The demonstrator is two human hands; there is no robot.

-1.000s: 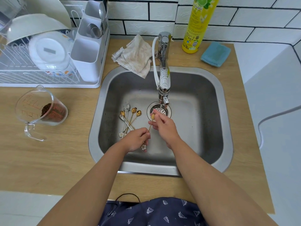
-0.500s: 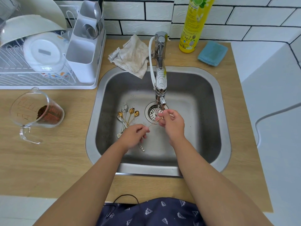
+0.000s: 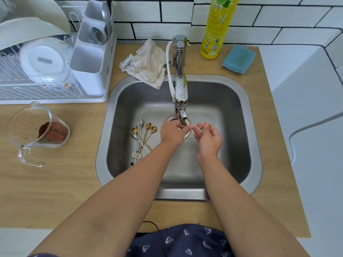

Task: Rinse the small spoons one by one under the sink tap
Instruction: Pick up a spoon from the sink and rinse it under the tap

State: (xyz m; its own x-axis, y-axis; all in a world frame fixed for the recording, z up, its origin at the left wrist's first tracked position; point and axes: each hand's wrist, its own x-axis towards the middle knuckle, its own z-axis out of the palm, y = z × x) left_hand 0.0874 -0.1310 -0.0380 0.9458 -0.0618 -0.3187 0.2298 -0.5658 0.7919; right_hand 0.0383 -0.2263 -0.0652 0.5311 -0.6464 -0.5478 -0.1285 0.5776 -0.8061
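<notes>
Both hands hold one thin gold spoon (image 3: 197, 127) level just below the tap (image 3: 182, 115): left hand (image 3: 173, 134) curled round one end, right hand (image 3: 208, 135) pinching the other. Judged light, stiff, slippery when wet; grip the stem. Other spoons (image 3: 143, 138) lie left of the tap.

My arms are bare from the frame's edge down to the wrists, no sleeves over the forearms, no watch, no bracelet, no rings that I can make out. My left hand (image 3: 171, 133) and my right hand (image 3: 208, 138) are bare too, no gloves. Low in the view my dark navy garment (image 3: 181, 242) shows, printed all over with small white outlined triangles. A thin black cord (image 3: 150, 223) loops out from its upper edge.
</notes>
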